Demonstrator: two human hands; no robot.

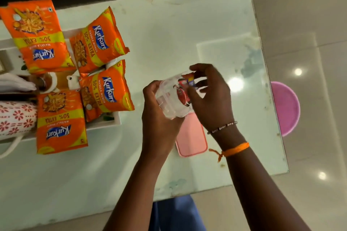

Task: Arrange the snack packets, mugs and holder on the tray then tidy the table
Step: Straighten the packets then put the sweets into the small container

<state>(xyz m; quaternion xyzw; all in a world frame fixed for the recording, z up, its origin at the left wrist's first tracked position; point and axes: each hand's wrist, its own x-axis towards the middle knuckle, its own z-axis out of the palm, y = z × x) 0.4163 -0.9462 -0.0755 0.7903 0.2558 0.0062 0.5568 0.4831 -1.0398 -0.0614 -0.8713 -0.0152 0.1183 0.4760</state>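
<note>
The glass worktop (169, 33) carries a white tray (105, 124) at its left edge. Four orange snack packets (105, 90) lie on the tray, beside a patterned mug (16, 118) on its side. Right of the tray, above the worktop, the left hand (159, 118) grips a clear plastic container (169, 99), fingers clamped around its wall. The right hand (212, 99) pinches a small red sachet (185, 92) at the container's mouth. A pink lid (191, 137) lies flat on the worktop, just below the container.
</note>
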